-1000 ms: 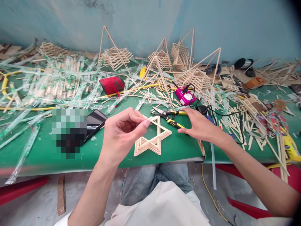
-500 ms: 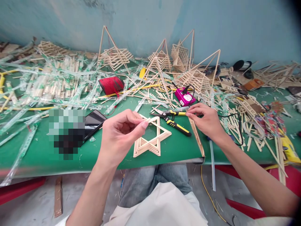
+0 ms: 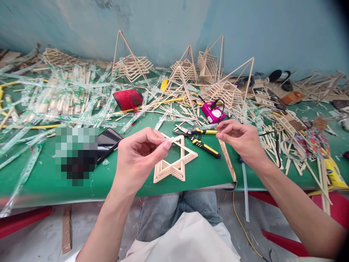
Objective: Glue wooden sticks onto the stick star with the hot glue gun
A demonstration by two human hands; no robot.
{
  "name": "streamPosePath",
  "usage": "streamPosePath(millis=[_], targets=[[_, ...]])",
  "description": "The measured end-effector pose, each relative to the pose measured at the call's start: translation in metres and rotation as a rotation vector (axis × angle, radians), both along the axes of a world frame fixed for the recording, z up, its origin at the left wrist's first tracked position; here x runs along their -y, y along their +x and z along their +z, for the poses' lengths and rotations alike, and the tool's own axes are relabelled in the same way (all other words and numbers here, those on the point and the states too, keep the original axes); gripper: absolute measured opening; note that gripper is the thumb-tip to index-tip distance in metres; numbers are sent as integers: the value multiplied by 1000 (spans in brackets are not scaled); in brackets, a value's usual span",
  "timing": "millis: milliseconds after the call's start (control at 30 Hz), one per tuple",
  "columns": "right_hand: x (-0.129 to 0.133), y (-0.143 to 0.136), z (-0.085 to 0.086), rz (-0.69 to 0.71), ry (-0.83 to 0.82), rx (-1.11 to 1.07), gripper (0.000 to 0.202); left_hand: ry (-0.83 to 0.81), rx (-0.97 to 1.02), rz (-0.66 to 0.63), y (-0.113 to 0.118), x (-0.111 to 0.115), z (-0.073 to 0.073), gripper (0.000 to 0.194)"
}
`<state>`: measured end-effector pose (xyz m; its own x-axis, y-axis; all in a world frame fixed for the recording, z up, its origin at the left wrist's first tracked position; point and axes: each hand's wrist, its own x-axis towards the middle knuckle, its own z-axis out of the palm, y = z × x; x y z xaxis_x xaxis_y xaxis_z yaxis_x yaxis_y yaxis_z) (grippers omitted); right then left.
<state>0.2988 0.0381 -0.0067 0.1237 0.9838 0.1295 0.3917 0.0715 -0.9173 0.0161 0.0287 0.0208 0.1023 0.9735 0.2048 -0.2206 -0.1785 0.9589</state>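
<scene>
My left hand (image 3: pixel 141 156) is closed in a pinch on a thin wooden stick (image 3: pixel 177 138) at the upper side of a six-pointed star frame (image 3: pixel 170 169). The frame is built from stacked wooden sticks and lies flat on the green table; my fingers hide its upper left part. My right hand (image 3: pixel 240 140) hovers right of the star with fingers curled and thumb close to them; whatever is between them, if anything, is too small to make out. Beside its fingertips lie black-and-yellow cutting pliers (image 3: pixel 205 147) with jaws apart. Under it is a flat wooden strip (image 3: pixel 228 162).
A translucent stick (image 3: pixel 245 193) hangs over the table's front edge. Behind stand a pink power box (image 3: pixel 214 112), a red thread spool (image 3: pixel 127 99) and several stick frames (image 3: pixel 132 67). At left are a black phone (image 3: pixel 107 145) and plastic-wrapped sticks (image 3: pixel 65 94). Loose sticks (image 3: pixel 272 145) litter the right.
My right hand has shifted slightly right, its thumb tip a little lower. My left hand keeps its pinch at the star frame. The whole view has slid slightly left.
</scene>
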Motion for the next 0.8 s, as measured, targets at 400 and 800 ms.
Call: streamPosePath(millis=[400, 800], targets=[[40, -25, 65, 317, -255, -90, 94, 1, 49, -55, 4, -1, 0, 20], [13, -1, -30, 322, -276, 1150, 106, 10, 48, -44, 7, 2, 0, 22]])
